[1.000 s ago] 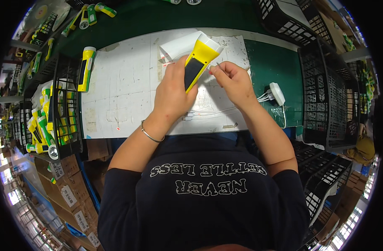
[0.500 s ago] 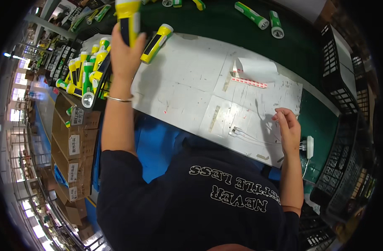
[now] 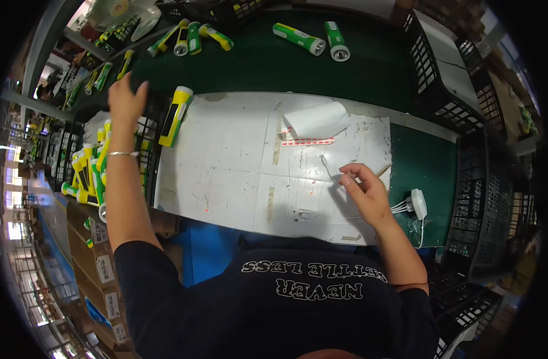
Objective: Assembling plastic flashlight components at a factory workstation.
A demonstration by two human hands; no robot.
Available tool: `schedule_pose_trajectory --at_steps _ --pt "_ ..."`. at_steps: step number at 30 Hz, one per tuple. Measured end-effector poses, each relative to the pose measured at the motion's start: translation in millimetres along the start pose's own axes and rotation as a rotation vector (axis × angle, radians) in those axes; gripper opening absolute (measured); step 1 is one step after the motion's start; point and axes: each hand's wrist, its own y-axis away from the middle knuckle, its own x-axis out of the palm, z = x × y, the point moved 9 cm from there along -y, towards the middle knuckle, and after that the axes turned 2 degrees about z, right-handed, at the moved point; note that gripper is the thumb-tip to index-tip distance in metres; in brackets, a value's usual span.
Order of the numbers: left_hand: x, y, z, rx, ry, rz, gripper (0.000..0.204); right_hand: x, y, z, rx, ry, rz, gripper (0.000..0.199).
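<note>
My left hand [image 3: 127, 103] is stretched out at the far left, over the edge of a black crate [image 3: 147, 128]. Its thumb stands apart from the fingers, and a yellow-green flashlight [image 3: 125, 63] lies right at the fingertips. My right hand [image 3: 370, 194] pinches a thin charging cable [image 3: 326, 164] above the white board [image 3: 226, 161]; the cable's small plug points up and left. More white cables [image 3: 328, 218] run under this hand to a white charger block [image 3: 418, 204]. A yellow flashlight [image 3: 176, 116] with a dark panel lies at the board's far left corner.
Yellow and green flashlights [image 3: 88, 170] fill the crate at left. Several more lie on the green belt, among them a green flashlight [image 3: 337, 42]. A curled white sheet [image 3: 314, 119] rests on the board. Black crates [image 3: 480, 197] stand at right, and a cardboard box [image 3: 94, 257] at lower left.
My left hand has let go of the yellow flashlight it held up, now low at the far left. The view has shifted. My right hand still pinches, with the cable now plainer.
</note>
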Motion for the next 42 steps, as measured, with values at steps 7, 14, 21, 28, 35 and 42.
schedule_pose_trajectory --at_steps 7,14,21,28,35,42 --pt "125.4 -42.6 -295.7 0.348 0.239 0.349 0.061 4.3 16.4 16.0 0.018 0.154 0.022 0.027" --pt "199.2 -68.9 -371.8 0.493 0.06 0.447 0.049 -11.4 21.6 -3.2 0.091 0.183 0.002 0.025" --pt "98.3 -40.8 -340.7 0.34 1.287 0.378 0.047 -17.5 8.1 1.7 0.055 0.035 -0.021 0.02" --pt "68.2 133.1 -350.5 -0.795 2.147 1.368 0.045 -8.7 5.3 21.7 -0.014 0.046 0.012 0.025" --pt "62.8 195.9 -363.8 -0.848 2.253 1.288 0.035 -4.5 36.2 21.8 -0.023 0.18 -0.012 0.029" --pt "51.0 213.8 -366.3 -0.841 2.208 1.339 0.036 -0.9 52.2 24.9 -0.113 0.275 -0.051 0.018"
